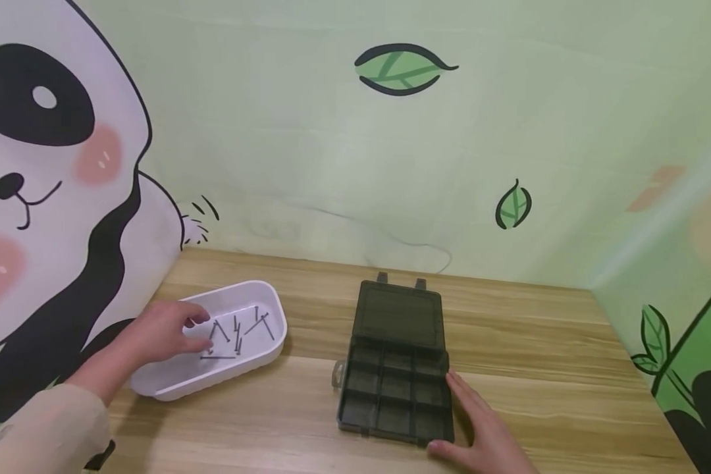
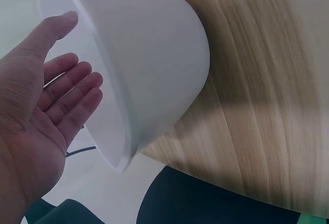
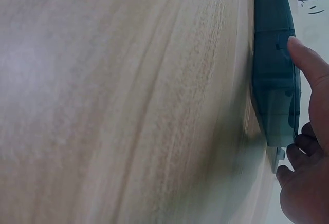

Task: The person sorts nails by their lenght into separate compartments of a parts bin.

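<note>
My left hand (image 1: 166, 332) hovers over the near left part of a white plastic tray (image 1: 275, 309), its thumb and fingers apart and slightly bent. Nothing shows between them, and the left wrist view has the palm (image 2: 33, 131) beside the tray's wall (image 2: 154, 54). Several thin grey nails or screws (image 1: 239, 342) lie scattered in the tray. A dark translucent compartment box (image 1: 395, 401) stands to the right with its lid (image 1: 398, 316) folded back. My right hand (image 1: 486, 434) touches the box's near right corner, thumb at the front, fingers along the right side.
Both containers rest on a wood-grain table (image 1: 308, 395). Behind it rises a pale green wall (image 1: 272, 131) with leaf drawings and a large panda (image 1: 65, 164) at the left. A small clear tab (image 1: 338, 374) sticks out from the box's left side.
</note>
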A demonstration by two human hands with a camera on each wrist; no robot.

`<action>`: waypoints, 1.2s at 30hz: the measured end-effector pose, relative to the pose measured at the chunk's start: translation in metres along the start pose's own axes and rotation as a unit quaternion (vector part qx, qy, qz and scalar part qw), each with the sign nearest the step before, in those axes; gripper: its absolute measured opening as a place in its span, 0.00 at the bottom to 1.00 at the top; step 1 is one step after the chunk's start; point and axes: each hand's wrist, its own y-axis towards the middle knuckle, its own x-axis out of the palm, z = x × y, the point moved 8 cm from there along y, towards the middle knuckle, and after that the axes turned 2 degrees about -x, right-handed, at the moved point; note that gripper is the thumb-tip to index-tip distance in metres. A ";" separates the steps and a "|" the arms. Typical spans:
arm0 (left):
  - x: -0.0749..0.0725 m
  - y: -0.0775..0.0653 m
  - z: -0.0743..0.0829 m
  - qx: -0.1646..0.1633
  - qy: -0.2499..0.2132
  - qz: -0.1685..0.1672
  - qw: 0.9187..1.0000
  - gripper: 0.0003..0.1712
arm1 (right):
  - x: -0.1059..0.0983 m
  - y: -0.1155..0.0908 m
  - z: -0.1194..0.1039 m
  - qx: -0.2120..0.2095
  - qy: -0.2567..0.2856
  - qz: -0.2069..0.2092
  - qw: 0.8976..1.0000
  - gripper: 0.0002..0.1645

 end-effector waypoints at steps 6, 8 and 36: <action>0.009 0.010 -0.007 -0.033 0.002 -0.035 0.999 0.29 | -0.002 0.000 0.001 0.000 -0.002 0.001 1.000 0.70; 0.012 0.012 -0.010 -0.032 0.002 -0.040 0.999 0.29 | -0.002 -0.001 0.001 0.000 0.001 0.002 1.000 0.70; 0.030 0.022 -0.020 0.035 -0.010 0.011 0.999 0.15 | -0.004 -0.001 0.000 0.000 -0.012 0.003 1.000 0.68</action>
